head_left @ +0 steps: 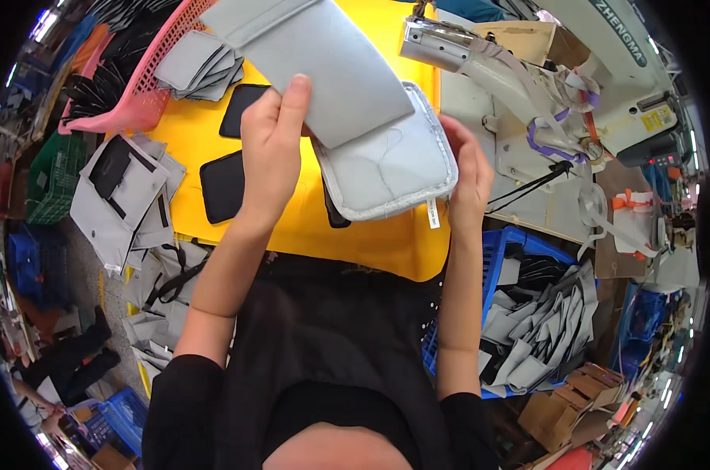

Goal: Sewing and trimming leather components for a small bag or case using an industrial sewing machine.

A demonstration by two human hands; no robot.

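My left hand (275,141) is closed on a long grey fabric panel (331,70), its thumb lying on top. The panel slants across a silvery rounded-rectangle fabric piece (390,168) with a bound edge; I cannot tell whether the two are joined. A loose thread curls over the silvery piece, and a white tag (433,213) hangs from its lower edge. My right hand (469,168) grips that piece by its right edge, with part of the fingers hidden behind it. Black rounded pads (222,186) lie on the yellow tabletop (292,227) left of and under the work.
A sewing machine (480,59) stands at the right of the table. Grey panels are stacked (200,66) beside a pink basket (139,86) at the far left. More grey pieces (124,196) hang at the left edge. A blue crate (492,270) of grey pieces stands lower right.
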